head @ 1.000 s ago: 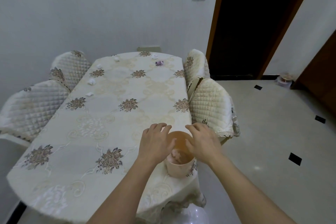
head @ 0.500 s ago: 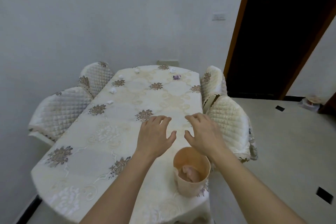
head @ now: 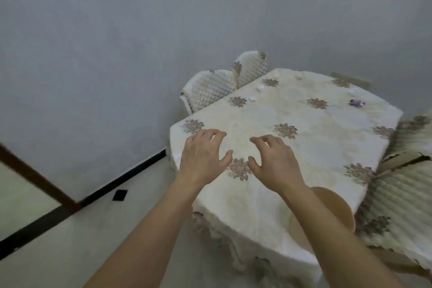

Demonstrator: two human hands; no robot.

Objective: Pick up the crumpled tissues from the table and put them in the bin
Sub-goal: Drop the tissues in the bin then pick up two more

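Observation:
Small white crumpled tissues lie at the table's far end: one (head: 260, 88), another (head: 252, 98), and a third (head: 298, 77) near the far edge. A purple crumpled piece (head: 357, 102) lies toward the far right. The peach bin (head: 336, 206) stands on the near right part of the table, mostly hidden behind my right forearm. My left hand (head: 203, 156) and my right hand (head: 274, 161) hover side by side above the near tablecloth, fingers loosely curled, holding nothing. Both are well short of the tissues.
The oval table (head: 327, 147) wears a cream floral cloth. Quilted chairs stand at its far left (head: 210, 89) and along the right side (head: 402, 194). A grey wall runs behind, with a dark baseboard (head: 126, 177) and tiled floor at the left.
Both hands have lifted away from the bin and moved out over the table. The view has swung left, so the table and bin now sit at the right.

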